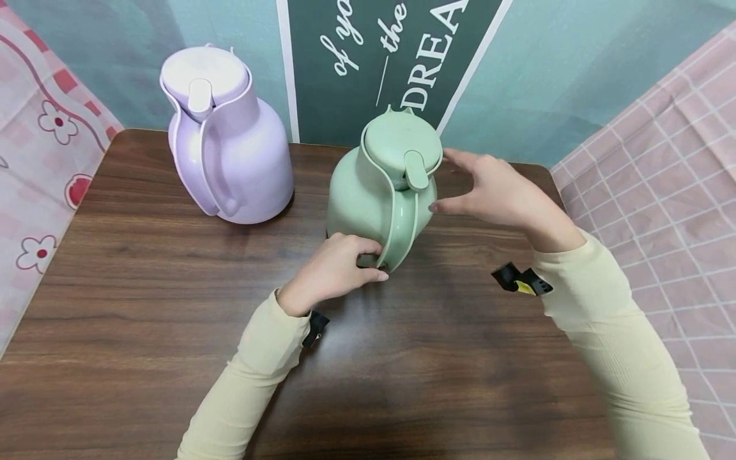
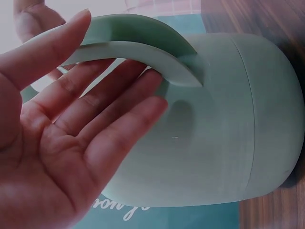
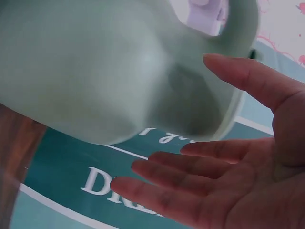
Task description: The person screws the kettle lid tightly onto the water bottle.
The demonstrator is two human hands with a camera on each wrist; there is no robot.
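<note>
A light green thermos jug (image 1: 368, 191) stands on the wooden table, its handle (image 1: 399, 223) toward me. My left hand (image 1: 339, 268) is at the handle's lower part. In the left wrist view, its nearly straight fingers (image 2: 109, 105) reach behind the handle, while the thumb lies on the other side, not closed round it. My right hand (image 1: 500, 191) is beside the jug's neck, fingers and thumb spread. The right wrist view shows the thumb (image 3: 238, 74) near the green neck and the palm holding nothing. Any light fingertip contact there cannot be told.
A lilac thermos jug (image 1: 253, 160) of the same shape stands at the table's back left. Behind the wooden table (image 1: 437, 370) hangs a teal backdrop with a dark lettered panel (image 1: 322, 96). Pink patterned cloths flank both sides, a checked one (image 1: 661, 166) on the right.
</note>
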